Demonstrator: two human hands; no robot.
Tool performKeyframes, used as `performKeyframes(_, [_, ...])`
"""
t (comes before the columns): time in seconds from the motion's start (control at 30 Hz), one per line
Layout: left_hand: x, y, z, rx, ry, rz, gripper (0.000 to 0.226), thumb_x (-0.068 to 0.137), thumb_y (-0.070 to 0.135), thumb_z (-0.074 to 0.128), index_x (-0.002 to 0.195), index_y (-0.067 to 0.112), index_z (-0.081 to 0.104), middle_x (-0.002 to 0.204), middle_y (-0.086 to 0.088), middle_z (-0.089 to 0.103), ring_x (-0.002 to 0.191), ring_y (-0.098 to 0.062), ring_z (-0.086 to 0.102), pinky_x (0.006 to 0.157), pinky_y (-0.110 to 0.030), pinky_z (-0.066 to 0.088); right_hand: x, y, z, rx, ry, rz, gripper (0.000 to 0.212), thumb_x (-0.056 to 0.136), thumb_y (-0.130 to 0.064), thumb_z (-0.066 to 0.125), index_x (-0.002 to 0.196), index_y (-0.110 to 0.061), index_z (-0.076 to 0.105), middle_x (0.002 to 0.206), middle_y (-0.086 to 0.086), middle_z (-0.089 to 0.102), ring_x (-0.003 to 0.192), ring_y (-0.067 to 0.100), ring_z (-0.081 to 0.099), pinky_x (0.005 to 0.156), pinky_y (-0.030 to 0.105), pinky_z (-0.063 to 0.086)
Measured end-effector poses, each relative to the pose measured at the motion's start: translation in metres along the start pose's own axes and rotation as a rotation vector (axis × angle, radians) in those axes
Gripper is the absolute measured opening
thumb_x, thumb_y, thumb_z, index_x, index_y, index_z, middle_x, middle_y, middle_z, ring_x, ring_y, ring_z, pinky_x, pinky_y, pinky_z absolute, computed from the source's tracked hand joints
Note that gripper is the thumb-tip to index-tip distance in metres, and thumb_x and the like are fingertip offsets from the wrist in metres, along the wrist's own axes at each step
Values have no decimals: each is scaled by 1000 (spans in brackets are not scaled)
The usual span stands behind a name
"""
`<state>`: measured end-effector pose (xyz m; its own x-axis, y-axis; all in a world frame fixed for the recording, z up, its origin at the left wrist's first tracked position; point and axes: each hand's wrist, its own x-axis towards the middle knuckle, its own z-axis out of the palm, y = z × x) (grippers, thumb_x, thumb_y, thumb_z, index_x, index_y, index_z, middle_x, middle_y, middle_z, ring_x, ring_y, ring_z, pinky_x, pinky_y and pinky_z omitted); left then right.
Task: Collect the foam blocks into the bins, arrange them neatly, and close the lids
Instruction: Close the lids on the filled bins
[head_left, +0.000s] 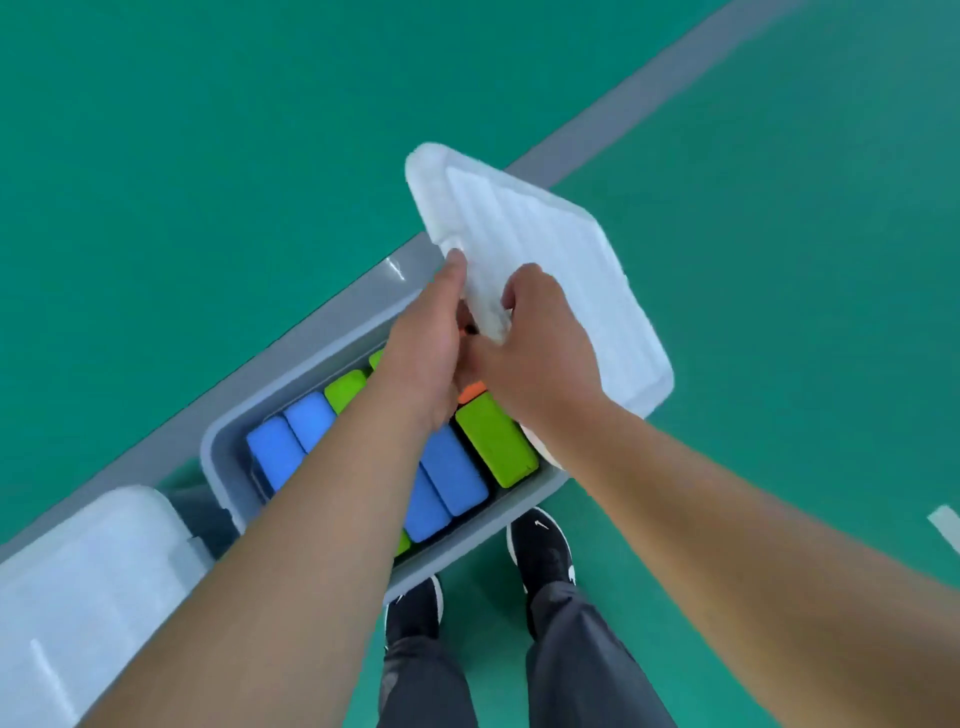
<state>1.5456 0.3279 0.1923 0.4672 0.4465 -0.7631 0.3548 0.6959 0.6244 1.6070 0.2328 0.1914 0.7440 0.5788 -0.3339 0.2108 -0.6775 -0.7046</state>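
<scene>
A grey bin (223, 457) stands on the green floor in front of my feet, packed with blue foam blocks (452, 473), green foam blocks (496, 447) and an orange block (471, 391) lying side by side. Above its far end I hold a translucent white lid (545, 260) tilted in the air. My left hand (421, 358) grips the lid's near edge with the thumb on top. My right hand (540, 353) grips the same edge just beside it. Both forearms cross over the bin and hide its middle.
A second bin with a white lid (88, 587) on it sits at the lower left, close to the grey bin. A grey line (649, 98) runs diagonally across the green floor. My black shoes (540, 551) stand right against the bin's near wall.
</scene>
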Motion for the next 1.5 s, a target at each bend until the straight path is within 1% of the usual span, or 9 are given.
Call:
performKeyframes(0.17, [-14,-49,-109,221,430,-27,33,84,45,66,108,24,66,99,-3,78,87,-25,77,83,-52,63,-43,-9,90,-18,-498,-103,21,92,-41,61,102,-25,51,93,-7,57,76,12,57,65,34,42])
performKeyframes(0.27, [-27,-87,-169,362,491,-40,25,91,35,62,113,25,61,96,2,71,83,-21,71,65,-34,55,-57,-5,132,-94,-693,-145,14,95,-36,59,105,-27,61,95,-10,63,83,9,60,72,31,47])
performKeyframes(0.6, [-49,-186,-314,503,764,-175,6,86,21,48,84,16,50,107,-9,53,71,-23,48,56,-29,34,-66,13,224,-553,-621,-398,34,97,-25,53,129,-19,63,135,-5,54,124,21,49,99,34,43])
performKeyframes(0.67, [-47,-199,-334,562,811,-174,18,85,21,46,97,15,59,113,-8,50,83,-27,50,65,-32,44,-65,8,241,-667,-625,-475,45,95,-29,55,139,-17,57,147,-2,46,133,25,42,108,38,37])
performKeyframes(0.77, [-44,-210,-355,689,753,-203,47,95,30,48,142,31,51,131,-5,48,112,-29,54,96,-46,52,-60,-4,264,-773,-629,-508,58,94,-37,57,148,-20,47,160,5,31,143,31,33,116,43,31])
performKeyframes(0.87, [-41,-212,-364,643,607,-193,59,95,30,50,151,40,36,125,2,54,103,-26,60,89,-46,56,-56,-15,285,-893,-631,-516,70,92,-48,60,153,-25,35,164,10,18,145,38,28,118,48,28])
performKeyframes(1.2, [-28,-219,-385,595,574,-155,59,93,28,63,149,32,45,120,2,64,100,-26,65,84,-40,57,-59,-21,324,-1205,-700,-456,126,78,-76,71,162,-37,-14,167,9,-29,156,47,-9,116,68,27])
performKeyframes(1.37, [-19,-219,-393,628,590,-257,59,96,32,73,145,15,44,146,-8,42,118,-29,52,92,-37,44,-62,-13,327,-1229,-683,-482,126,83,-75,67,159,-36,-24,164,10,-38,156,47,-14,118,69,23])
performKeyframes(1.5, [-17,-215,-402,451,534,-372,52,99,40,70,134,14,42,124,-2,53,105,-25,54,84,-35,44,-64,-9,329,-1237,-675,-499,124,84,-75,65,159,-35,-26,163,11,-39,155,47,-16,119,69,22])
